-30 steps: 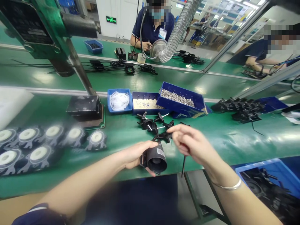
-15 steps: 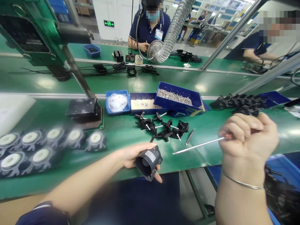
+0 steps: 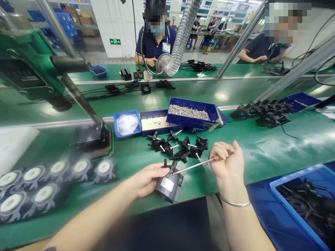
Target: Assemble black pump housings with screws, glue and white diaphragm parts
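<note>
My left hand [image 3: 148, 178] is closed around a black cylindrical housing [image 3: 163, 192] with a white label, held over the table's near edge. My right hand [image 3: 227, 160] grips a screwdriver [image 3: 192, 166]; only a bit of its orange-red handle shows between the fingers. The screwdriver's long metal shaft points left, its tip at the top of the housing beside a short black stub. Whether a screw sits under the tip, I cannot tell. Just beyond the housing lie several black plastic parts [image 3: 184, 153] with thin white sticks in them.
Behind these stand a blue bin of screws [image 3: 192, 122], a bin of small pale pieces [image 3: 154, 131] and a blue tray of white tubing [image 3: 127, 136]. A green press [image 3: 28, 69] stands left, near round-centred parts [image 3: 43, 193]. A blue crate [image 3: 295, 205] is at lower right. Co-workers sit opposite.
My right hand has come left and brought the screwdriver tip onto the housing. The left hand has turned the housing, so its open mouth no longer faces me. The view has shifted slightly.
</note>
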A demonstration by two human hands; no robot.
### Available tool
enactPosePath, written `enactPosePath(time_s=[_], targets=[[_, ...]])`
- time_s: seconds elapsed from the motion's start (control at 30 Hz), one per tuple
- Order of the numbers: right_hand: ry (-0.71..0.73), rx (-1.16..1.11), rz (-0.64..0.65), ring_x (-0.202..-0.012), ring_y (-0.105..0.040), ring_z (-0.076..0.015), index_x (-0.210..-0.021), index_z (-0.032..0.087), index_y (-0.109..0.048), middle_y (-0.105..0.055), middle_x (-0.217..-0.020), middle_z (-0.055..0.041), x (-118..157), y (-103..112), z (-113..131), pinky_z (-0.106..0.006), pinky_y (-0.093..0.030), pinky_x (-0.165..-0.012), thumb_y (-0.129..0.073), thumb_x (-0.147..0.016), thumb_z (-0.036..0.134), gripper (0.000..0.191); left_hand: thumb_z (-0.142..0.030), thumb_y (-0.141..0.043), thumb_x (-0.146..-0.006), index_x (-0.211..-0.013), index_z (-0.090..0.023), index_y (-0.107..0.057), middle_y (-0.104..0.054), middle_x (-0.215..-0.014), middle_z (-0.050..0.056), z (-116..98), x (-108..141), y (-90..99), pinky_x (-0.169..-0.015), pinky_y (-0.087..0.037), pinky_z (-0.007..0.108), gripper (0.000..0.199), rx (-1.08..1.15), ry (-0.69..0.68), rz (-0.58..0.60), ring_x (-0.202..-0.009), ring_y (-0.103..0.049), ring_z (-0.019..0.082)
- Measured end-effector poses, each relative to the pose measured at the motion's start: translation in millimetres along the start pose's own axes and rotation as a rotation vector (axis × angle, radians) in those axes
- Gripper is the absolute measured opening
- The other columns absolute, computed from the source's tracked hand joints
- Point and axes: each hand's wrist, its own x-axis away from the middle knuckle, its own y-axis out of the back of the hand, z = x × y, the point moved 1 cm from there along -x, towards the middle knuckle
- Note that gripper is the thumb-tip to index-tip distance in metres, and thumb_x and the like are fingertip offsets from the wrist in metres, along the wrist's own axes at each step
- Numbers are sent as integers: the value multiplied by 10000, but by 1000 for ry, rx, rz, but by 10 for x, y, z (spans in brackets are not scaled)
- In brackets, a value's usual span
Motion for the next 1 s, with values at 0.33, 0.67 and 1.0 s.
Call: enactPosePath(time_s=[0.33,0.67,1.0], targets=[[33,55,69,-450,-275,-58,-702,176,-152,-237,-573,60,-23,40,174,-173,-297,-393,-540,-955,250,469,-244,-845,-565,-1065,-133,-660,-689,-970,108,14,1,-27,-721,-506,292,545,-90,1,-46,-817,-661,210],[-16,141,112,-467,-258,-35,-719,169,-69,-185,-589,72,-2,206,97,-146,-322,-415,-678,-815,179,617,-289,-756,-627,-1139,-119,-651,-668,-983,110,-5,21,34,-713,-491,272,550,-86,19,21,-807,-641,190],[11,116,53,-485,-252,-35,-702,164,-116,-214,-616,61,72,206,65,-144,-318,-418,-628,-837,188,530,-251,-746,-618,-1139,-93,-679,-692,-1116,165,-5,10,-2,-835,-496,339,548,-81,-9,20,-966,-667,279]])
